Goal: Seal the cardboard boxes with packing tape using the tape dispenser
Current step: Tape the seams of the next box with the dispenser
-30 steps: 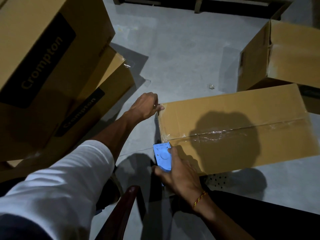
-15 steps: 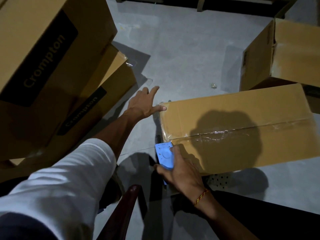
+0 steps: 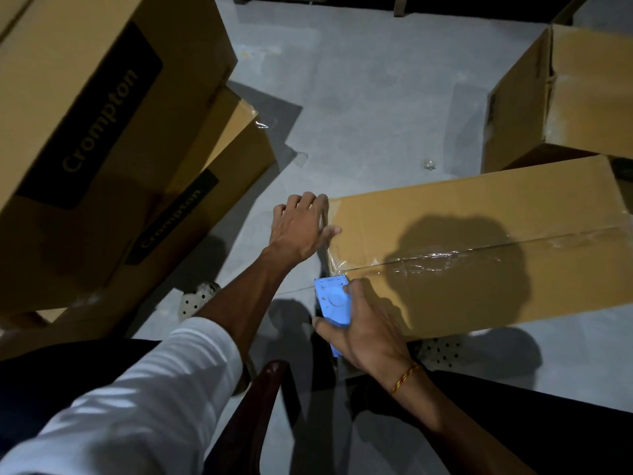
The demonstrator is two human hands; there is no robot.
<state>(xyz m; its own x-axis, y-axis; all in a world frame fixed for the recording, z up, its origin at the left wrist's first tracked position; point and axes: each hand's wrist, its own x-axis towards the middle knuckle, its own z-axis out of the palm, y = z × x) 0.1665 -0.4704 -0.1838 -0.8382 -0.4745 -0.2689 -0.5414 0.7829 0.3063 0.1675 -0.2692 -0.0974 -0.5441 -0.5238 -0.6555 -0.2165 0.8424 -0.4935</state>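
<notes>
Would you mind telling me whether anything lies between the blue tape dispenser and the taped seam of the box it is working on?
Nothing visible does. The tape dispenser, gripped by the right hand, sits at the near end of the seam on the box.

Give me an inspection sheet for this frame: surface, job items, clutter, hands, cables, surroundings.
Surface: grey concrete floor, boxes standing on it.
Job's things: cardboard box lying flat, clear packing tape wrinkled along its centre seam; blue tape dispenser at the seam's near-left end.
Clutter: small crumpled scrap on the floor beyond the box.
Hands: left hand grips the box's left end, thumb on top; right hand holds the dispenser.
Cables: nothing seen.
Surroundings: two stacked Crompton boxes at left, another brown box upper right, dark wooden chair arm near the person.
</notes>
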